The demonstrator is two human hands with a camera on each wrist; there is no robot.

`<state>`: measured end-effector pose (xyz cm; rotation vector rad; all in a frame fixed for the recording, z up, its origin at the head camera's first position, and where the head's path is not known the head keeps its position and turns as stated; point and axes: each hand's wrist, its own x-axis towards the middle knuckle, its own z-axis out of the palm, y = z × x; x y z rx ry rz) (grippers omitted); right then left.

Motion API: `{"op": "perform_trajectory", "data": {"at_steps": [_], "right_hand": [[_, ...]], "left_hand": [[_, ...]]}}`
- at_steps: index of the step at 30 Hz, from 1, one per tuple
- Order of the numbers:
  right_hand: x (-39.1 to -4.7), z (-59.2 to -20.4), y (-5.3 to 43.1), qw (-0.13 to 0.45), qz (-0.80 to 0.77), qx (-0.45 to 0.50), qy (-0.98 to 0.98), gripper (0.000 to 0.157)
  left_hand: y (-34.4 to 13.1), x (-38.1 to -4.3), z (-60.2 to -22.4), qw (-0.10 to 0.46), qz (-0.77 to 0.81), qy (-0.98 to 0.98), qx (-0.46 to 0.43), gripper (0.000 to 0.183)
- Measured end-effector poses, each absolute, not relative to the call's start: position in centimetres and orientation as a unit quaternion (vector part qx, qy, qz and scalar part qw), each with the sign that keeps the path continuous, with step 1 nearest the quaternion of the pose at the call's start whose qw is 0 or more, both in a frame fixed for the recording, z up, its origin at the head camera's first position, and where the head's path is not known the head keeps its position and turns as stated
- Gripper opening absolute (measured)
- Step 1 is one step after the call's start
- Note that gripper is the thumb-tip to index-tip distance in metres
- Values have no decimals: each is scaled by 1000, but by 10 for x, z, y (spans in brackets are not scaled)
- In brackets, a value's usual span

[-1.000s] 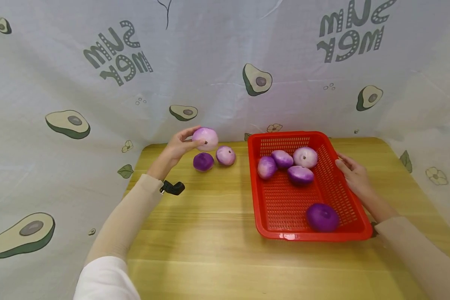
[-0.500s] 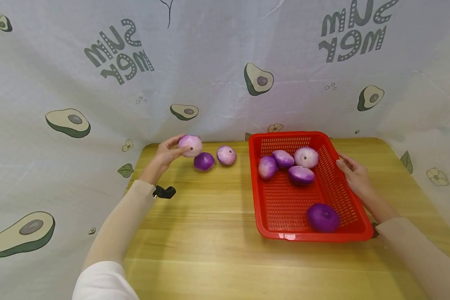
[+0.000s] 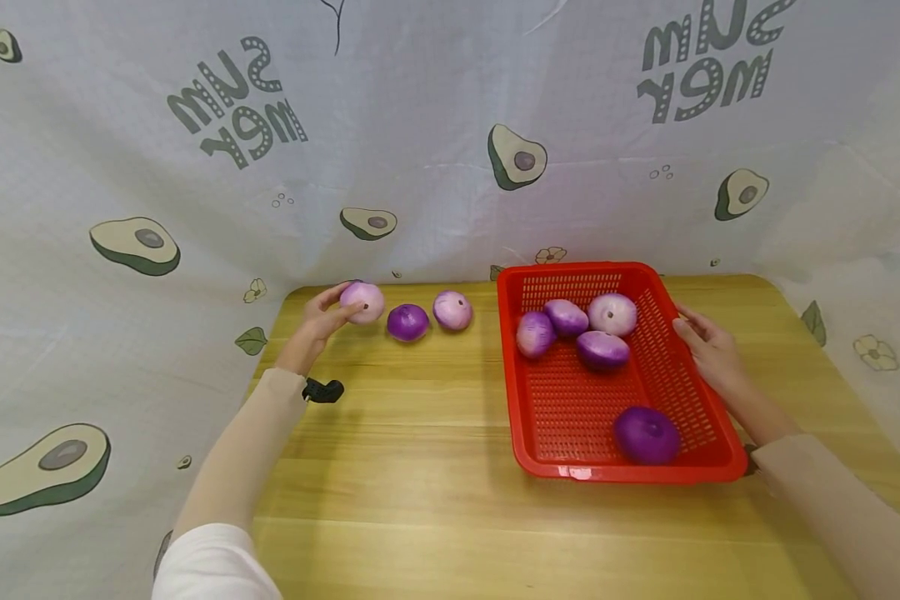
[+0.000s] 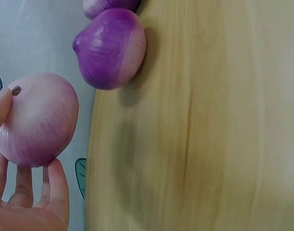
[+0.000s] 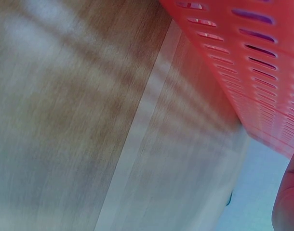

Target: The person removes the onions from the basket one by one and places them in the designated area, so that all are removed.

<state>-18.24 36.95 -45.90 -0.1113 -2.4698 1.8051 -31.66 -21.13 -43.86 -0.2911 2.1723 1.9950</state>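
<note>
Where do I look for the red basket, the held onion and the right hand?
Red basket (image 3: pixel 630 474): head view, near rim.
Held onion (image 4: pixel 43 120): left wrist view, pale side.
Right hand (image 3: pixel 714 357): head view, middle of the hand.

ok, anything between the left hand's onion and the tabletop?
Nothing visible. The left hand holds the pale onion at the far left of the tabletop; the dark purple onion sits beside it, to the right in the head view, not underneath. Can't tell whether the pale onion touches down.
</note>
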Motion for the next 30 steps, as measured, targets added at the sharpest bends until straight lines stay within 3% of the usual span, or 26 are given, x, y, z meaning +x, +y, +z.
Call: {"op": "perform_trajectory", "data": {"at_steps": [30], "right_hand": [[-183, -462, 371, 48, 616, -24, -786, 58]], "left_hand": [[-218, -325, -472, 94, 622, 764, -142, 65]]}}
